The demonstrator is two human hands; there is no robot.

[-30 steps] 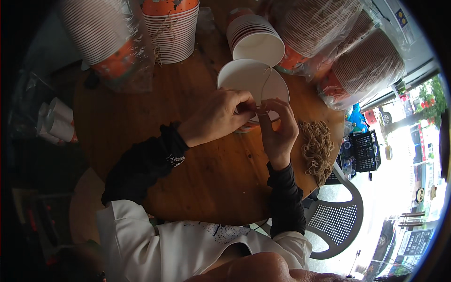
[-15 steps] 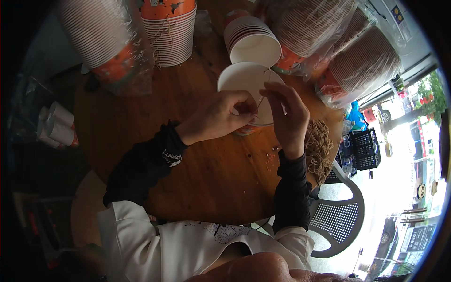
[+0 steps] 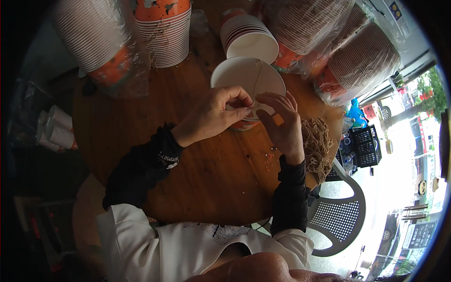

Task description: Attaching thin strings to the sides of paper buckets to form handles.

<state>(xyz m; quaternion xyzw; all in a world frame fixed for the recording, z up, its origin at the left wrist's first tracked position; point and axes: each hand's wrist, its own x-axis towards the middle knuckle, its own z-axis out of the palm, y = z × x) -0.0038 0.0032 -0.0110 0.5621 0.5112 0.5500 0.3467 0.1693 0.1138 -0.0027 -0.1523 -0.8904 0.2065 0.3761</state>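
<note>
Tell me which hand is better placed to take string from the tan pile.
Probably the right hand: its wrist is beside the tan string pile, its thumb apart from its fingers. The left hand is farther away, near the bucket's near rim.

So the main thing here is a round paper bucket [image 3: 235, 74], plain white inside, with a wide open mouth. The outside is mostly hidden, but a bit of orange pokes out below the near rim. It's sitting on a wooden table [image 3: 206, 183], opening facing up, and honestly can't tell if it's dead upright or leaning a little. Then there's a thin tan string [image 3: 255, 83]. It starts at the far rim, a touch right of the middle, and runs across the opening to the near side with a slight bend in it. Its near end is too small and covered up to say whether it's knotted.
</note>
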